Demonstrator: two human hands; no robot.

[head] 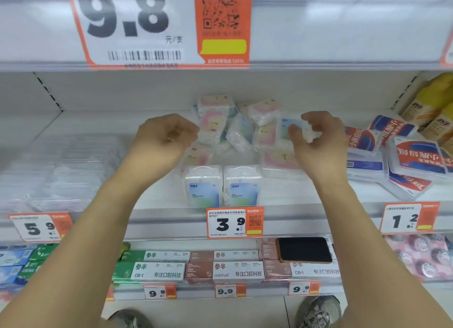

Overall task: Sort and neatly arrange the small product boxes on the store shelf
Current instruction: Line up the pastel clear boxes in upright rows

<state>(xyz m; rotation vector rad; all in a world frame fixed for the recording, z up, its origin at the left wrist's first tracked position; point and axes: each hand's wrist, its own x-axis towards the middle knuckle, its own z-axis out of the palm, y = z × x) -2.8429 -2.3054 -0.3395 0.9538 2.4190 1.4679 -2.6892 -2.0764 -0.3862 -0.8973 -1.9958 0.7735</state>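
Shelf [152, 205]: middle tier, carrying the small clear product boxes above the 3.9 price tag [234, 223].
Upright pair [221, 185]: two blue-labelled boxes are standing side by side at the shelf's front edge, labels facing out; judged to be the start of a tidy front row.
Loose heap [235, 129]: pink, yellow and blue-labelled boxes are lying tilted and overlapping behind the pair, well back on the shelf, not yet sorted.
Left hand [164, 138]: hovering beside the heap's left edge, fingers loosely curled; no box is visibly held, and whether the fingertips are touching one cannot be told.
Right hand [316, 136]: reaching in at the heap's right side, thumb and fingers curved apart around a blue-labelled box [288, 129]; contact is blurred, so a firm hold cannot be confirmed.
Likely purpose: both hands are flanking the heap, probably to pick boxes out for sorting by colour.
Neighbours: red-and-blue packs [414, 156] are lying jumbled to the right; a dark phone [305, 249] is resting on boxes on the tier below.
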